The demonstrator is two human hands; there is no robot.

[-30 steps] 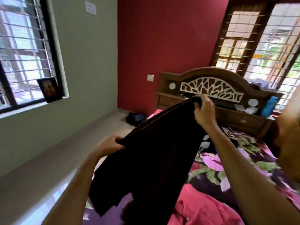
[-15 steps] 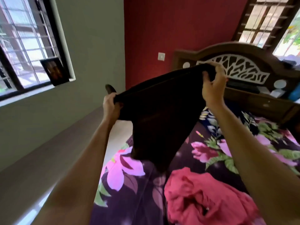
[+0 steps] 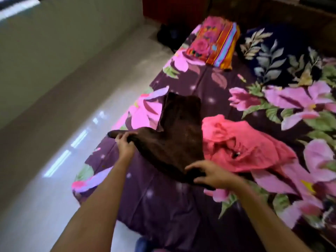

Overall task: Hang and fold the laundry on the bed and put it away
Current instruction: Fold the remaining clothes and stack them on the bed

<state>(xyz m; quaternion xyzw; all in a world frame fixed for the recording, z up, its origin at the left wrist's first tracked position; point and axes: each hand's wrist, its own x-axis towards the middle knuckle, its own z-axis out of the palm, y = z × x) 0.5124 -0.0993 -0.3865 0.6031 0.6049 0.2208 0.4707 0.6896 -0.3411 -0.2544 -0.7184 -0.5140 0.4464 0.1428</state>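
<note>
Both hands are clamped on the dark brown garment (image 3: 180, 135). The left hand (image 3: 125, 144) curls its fingers round a bunched corner near the floor-side edge of the bed. The right hand (image 3: 211, 174) pinches the opposite corner between thumb and arched fingers. The near edge of the cloth runs taut between them.

The bed (image 3: 163, 206), under a purple floral sheet, fills most of the view. A navy leaf-print pillow (image 3: 276, 57) lies at its far end. A crumpled red garment (image 3: 245, 142) sits mid-bed, its edge touching the right side of the brown piece. The brown garment lies spread on the sheet on the floor side, its narrower far end pointing toward the pillow and one long edge turned over on itself. Smallest is a folded striped cloth (image 3: 216, 42), well apart near the head of the bed.

The brown cloth looks soft and limp, fairly thick, not slippery and in no way fragile. It should sag wherever it is unsupported, so the two corners now held are likely the best hold for smoothing it flat. The far end would be the next place to grasp for folding. The turned-over edge probably needs flattening first.
</note>
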